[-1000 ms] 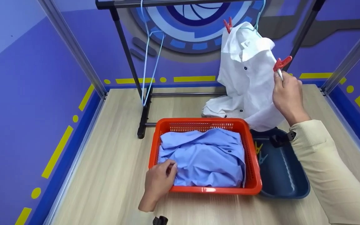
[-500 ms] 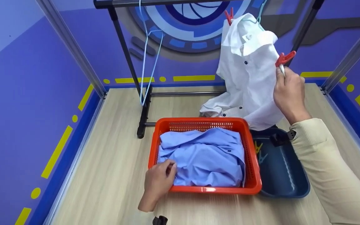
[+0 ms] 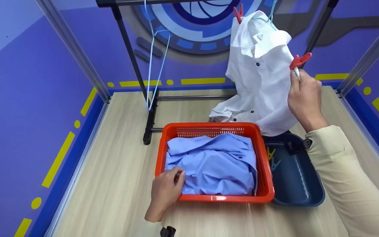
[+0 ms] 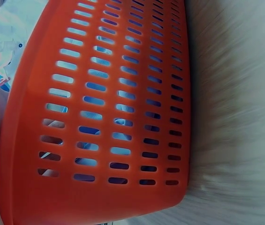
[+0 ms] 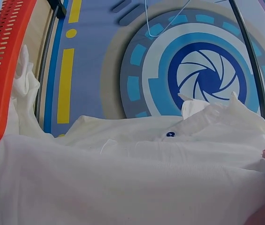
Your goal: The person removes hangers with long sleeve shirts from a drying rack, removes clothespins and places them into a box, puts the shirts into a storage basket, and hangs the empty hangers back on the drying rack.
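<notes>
The head view shows a white shirt (image 3: pixel 262 82) hanging from a pale green hanger (image 3: pixel 271 14), behind an orange-red basket (image 3: pixel 220 198) on the desk (image 3: pixel 120 164); the right hand (image 3: pixel 305 97) pinches a narrow fold at the shirt's side, just under a red clothespin (image 3: pixel 300 61); a second clothespin (image 3: pixel 238 13) (also red) stands upright at the opposite shoulder; the left hand (image 3: pixel 166 189) rests at the basket's front left corner, its fingers loosely curled over a blue garment (image 3: pixel 212 168) lying inside, with a gap between thumb and forefinger; a dark blue tray (image 3: pixel 296 189) sits just right of the basket, holding a yellow clip (image 3: pixel 270 153) and a pale blue clip (image 3: pixel 274 164); a light blue hanger (image 3: pixel 150 65) hangs on the black rack (image 3: pixel 126 42) at the left; in the right wrist view, the white cloth stretches towards the hand.
</notes>
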`<action>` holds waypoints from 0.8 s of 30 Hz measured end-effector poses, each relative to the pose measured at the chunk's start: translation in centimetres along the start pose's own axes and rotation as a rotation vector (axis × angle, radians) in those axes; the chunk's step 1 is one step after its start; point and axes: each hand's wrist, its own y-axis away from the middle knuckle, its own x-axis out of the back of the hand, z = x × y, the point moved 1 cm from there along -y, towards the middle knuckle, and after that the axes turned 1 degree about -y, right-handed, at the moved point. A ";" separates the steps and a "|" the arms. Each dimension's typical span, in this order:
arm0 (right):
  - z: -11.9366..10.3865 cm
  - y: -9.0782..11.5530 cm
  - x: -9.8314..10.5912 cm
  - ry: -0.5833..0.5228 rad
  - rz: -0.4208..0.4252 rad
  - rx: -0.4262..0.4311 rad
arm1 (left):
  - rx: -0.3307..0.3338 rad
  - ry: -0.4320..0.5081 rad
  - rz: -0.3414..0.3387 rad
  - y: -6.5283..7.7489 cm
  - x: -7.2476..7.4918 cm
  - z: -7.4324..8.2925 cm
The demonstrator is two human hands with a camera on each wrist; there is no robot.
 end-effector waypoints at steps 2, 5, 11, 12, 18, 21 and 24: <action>0.0 0.2 0.0 -0.003 0.011 0.010 | -0.005 -0.002 0.004 0.0 0.0 0.0; -0.1 0.5 0.2 -0.008 0.017 0.022 | -0.014 -0.005 0.014 0.0 0.0 0.0; -0.2 0.6 0.4 -0.014 0.019 0.027 | -0.009 -0.008 0.011 0.0 0.0 0.1; -0.2 0.5 0.4 -0.013 0.021 0.028 | -0.008 -0.010 0.008 -0.1 -0.1 0.1; -0.3 0.4 0.4 -0.011 0.041 0.044 | -0.006 -0.012 0.018 0.0 -0.1 0.0; -0.4 0.4 0.4 -0.012 0.052 0.051 | -0.007 -0.011 0.024 0.0 0.0 0.0; -0.5 0.7 0.4 -0.012 0.050 0.054 | -0.011 -0.010 0.024 0.0 0.0 0.0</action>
